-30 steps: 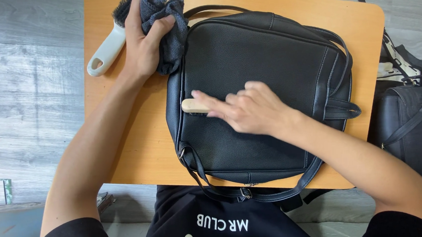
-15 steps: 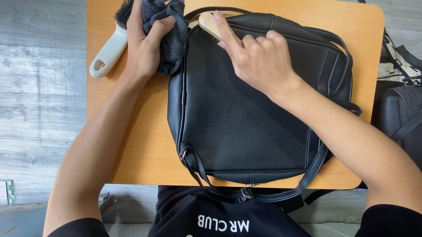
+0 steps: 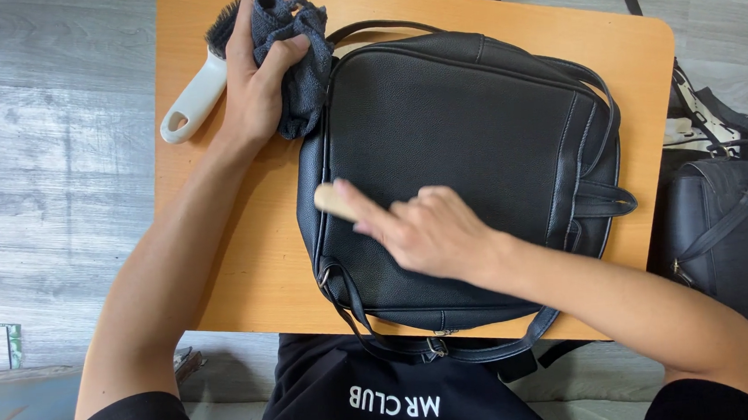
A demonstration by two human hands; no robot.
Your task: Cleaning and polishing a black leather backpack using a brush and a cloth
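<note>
Black backpack (image 3: 467,160) under right hand (image 3: 433,232), fingers clenched on wooden brush (image 3: 331,200) (bristles down); left hand (image 3: 259,78) grips grey cloth (image 3: 297,57), pinning bag's corner.

Black bag (image 3: 466,142), small wooden brush (image 3: 331,200) and dark cloth (image 3: 297,57) on the orange tabletop (image 3: 245,245).

The bag lies flat, filling the middle of the tabletop, its straps trailing over the near edge. The pale brush rests on the bag's left side, blurred. The cloth is bunched at the bag's far-left corner, near the tabletop's far edge.
</note>
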